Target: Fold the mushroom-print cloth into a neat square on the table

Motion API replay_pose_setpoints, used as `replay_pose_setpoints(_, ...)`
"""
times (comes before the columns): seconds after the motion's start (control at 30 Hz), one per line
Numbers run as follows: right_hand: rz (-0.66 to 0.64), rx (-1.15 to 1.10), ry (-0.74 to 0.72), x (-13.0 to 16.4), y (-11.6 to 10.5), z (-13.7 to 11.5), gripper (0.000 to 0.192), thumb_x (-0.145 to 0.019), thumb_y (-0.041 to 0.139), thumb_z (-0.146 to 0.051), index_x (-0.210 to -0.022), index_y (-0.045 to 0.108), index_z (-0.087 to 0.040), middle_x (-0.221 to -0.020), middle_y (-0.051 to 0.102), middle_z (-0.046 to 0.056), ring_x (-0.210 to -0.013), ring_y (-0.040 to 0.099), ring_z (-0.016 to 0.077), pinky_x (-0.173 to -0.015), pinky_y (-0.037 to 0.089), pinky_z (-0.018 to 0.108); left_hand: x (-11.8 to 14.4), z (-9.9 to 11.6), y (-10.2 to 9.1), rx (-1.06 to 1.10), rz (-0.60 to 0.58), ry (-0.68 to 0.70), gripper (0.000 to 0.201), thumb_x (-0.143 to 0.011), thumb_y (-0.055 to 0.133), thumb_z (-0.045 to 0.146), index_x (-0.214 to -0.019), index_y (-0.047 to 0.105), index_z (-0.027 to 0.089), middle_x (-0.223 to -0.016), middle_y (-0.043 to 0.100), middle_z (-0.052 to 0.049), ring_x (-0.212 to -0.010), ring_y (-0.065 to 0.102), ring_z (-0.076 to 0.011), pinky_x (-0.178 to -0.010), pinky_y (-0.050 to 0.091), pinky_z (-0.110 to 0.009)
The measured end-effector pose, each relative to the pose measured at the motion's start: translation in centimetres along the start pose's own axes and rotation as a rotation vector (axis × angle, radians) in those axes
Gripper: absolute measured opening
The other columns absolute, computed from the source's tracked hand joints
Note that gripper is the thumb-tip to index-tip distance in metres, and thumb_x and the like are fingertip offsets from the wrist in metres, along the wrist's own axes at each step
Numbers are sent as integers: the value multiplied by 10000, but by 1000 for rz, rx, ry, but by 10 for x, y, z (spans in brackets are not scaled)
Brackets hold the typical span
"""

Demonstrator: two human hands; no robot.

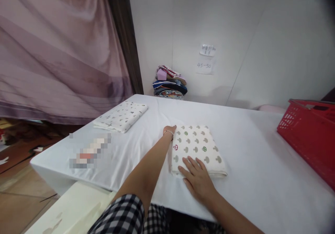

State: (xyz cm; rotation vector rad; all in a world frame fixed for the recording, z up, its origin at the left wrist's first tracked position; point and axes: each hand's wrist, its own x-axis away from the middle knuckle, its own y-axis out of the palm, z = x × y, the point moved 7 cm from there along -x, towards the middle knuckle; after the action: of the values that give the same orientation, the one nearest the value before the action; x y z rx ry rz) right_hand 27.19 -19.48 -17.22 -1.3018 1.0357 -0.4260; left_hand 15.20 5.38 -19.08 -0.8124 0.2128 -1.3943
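On the white table lies a folded white cloth (195, 141) printed with grey-green mushrooms, a few of them green or red. My right hand (197, 178) rests on its near edge, fingers spread and flat. At the far left corner of the same cloth, my left hand (170, 129) touches the edge, a thin bracelet on its wrist. Most of the left fingers are hidden from view. A second folded white cloth (123, 116), with small dark prints, lies apart at the table's far left.
A red plastic basket (309, 133) stands at the right side of the white-covered table (251, 157). Beyond the far edge is a stack of folded fabrics (170, 82) against the wall. A pinkish curtain (60, 52) hangs at left. One pixelated patch at the table's left is unreadable.
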Motion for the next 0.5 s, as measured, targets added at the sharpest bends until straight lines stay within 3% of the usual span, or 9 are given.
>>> replay_pose_setpoints(0.23,-3,-9,10,0,3,2,438,-897,447,-267,-1332,436,-314,-1436,369,23,-1322,307,257,-1054,249,487,6,1,-4,-12,18,78,372,-805,542,432,-941,664,108,-1028,679,-157,-1010,615,-267,-799,447,-286)
replay_pose_setpoints(0.4,-3,-25,21,-1,1,3,432,-888,461,-269,-1318,453,-316,-1436,368,36,-1320,303,259,-1054,243,494,35,-9,-11,-21,52,118,521,-792,543,478,-1172,553,121,-1208,597,-152,-1096,568,-260,-839,433,-288)
replay_pose_setpoints(0.5,-8,-56,40,-2,-4,1,421,-888,456,-279,-1308,464,-304,-1433,372,42,-1321,299,257,-1056,237,498,57,-17,-11,-40,40,141,552,-752,612,434,-1196,532,115,-1183,615,-139,-1058,590,-238,-824,444,-266)
